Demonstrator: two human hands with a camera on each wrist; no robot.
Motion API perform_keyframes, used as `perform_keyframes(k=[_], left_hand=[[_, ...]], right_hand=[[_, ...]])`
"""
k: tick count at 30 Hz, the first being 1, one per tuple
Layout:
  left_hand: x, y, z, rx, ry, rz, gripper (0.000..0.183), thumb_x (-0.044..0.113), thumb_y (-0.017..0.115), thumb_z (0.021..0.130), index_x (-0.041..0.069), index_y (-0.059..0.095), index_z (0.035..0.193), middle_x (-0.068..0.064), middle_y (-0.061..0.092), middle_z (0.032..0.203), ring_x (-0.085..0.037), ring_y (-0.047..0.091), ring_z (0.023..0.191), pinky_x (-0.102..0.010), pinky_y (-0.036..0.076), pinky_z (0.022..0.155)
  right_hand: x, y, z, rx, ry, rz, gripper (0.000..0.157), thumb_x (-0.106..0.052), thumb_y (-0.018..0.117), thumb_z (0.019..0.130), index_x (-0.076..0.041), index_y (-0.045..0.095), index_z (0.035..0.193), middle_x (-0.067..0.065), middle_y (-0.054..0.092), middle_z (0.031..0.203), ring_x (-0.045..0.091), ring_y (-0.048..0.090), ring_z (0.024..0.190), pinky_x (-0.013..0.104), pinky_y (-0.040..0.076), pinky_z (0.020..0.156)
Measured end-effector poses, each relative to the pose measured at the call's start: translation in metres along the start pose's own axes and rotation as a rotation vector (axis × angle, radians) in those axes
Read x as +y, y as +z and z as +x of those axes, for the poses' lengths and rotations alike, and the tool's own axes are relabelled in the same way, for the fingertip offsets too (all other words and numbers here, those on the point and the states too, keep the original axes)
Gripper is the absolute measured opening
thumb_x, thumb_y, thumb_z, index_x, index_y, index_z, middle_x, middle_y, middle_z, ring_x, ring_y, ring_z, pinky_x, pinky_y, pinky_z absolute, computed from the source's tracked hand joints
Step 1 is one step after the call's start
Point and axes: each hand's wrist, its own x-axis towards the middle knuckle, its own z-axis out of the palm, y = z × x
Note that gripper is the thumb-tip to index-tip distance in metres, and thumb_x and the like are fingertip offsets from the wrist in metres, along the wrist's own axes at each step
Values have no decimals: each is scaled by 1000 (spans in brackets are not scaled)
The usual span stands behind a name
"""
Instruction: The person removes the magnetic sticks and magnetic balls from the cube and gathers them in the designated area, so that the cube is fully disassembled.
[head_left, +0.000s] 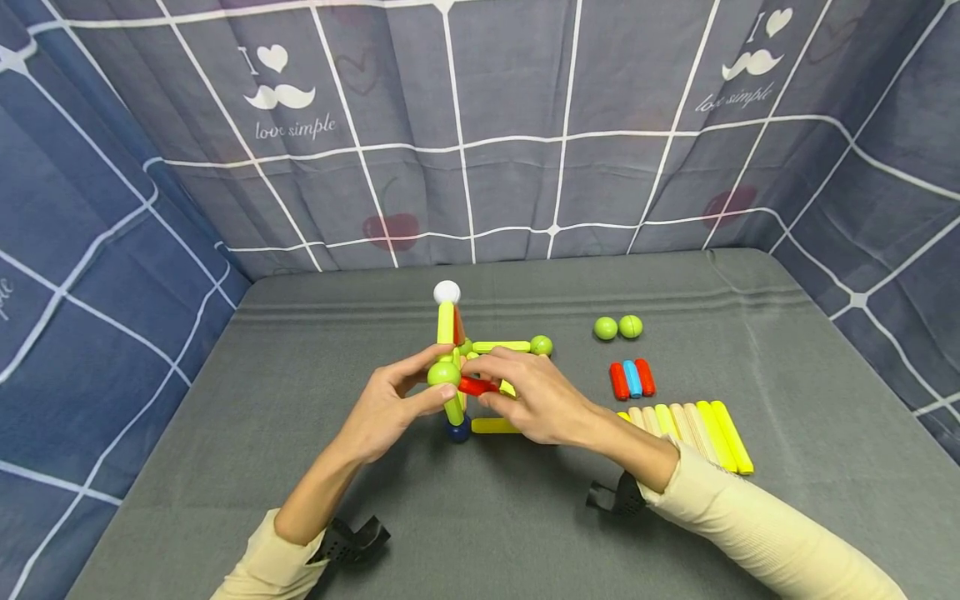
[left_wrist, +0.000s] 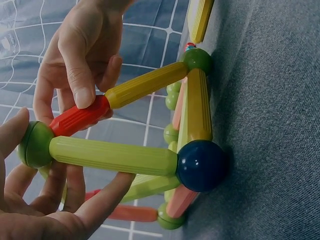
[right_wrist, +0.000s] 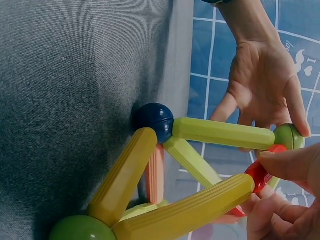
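A construction of coloured rods and balls stands on the grey cloth, with a white ball [head_left: 447, 292] at its top and a dark blue ball [left_wrist: 202, 165] at a low corner. My left hand [head_left: 382, 412] holds a green ball [head_left: 444, 374] between thumb and fingers, atop a light green rod [left_wrist: 115, 156] rising from the blue ball. My right hand [head_left: 543, 400] pinches a short red rod [left_wrist: 82, 116] against that ball. The red rod's other end meets a yellow rod [right_wrist: 190, 210], which slants down to another green ball [left_wrist: 196, 61]. Fingers partly hide the joint.
To the right lie two loose green balls [head_left: 618, 327], short red and blue rods [head_left: 632, 379] and a row of yellow and wood-coloured rods [head_left: 693, 433], partly behind the right forearm. A patterned curtain [head_left: 495, 125] encloses the back and sides.
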Motion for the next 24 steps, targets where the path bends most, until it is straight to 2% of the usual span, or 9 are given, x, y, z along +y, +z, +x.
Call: perform_keyframes(k=[5,10,16,24], left_hand=[[-1,-1,-1,5,3,-11,54,11,68,93,5,50,144,-17,61,116,-31,58,109,-39,56,81],[-3,-2,-2,8,8,-26,55,9,68,93,3,49,144,-17,61,116,-31,58,109,-37,56,80],[-3,-2,-1,3,5,-14,55,11,68,94,4,49,144,-17,61,117,-30,59,108,-36,55,80],[-2,-1,-2,0,2,0,55,12,68,94,4,48,145,-16,60,120,-30,56,113,-35,54,83]], right_hand=[[-2,-2,2,1,14,-30,37,-3,72,87,-12,65,122,-3,63,101,11,54,80,25,46,64],[1,-8,2,6,83,28,36,-3,71,88,-15,66,122,-8,61,95,7,52,79,28,46,66],[3,-14,-1,24,142,78,37,-4,71,90,-14,65,124,-11,66,106,3,59,84,30,50,72],[4,-19,-3,62,158,51,37,-5,70,91,-11,64,127,-3,66,117,9,64,85,33,54,72]])
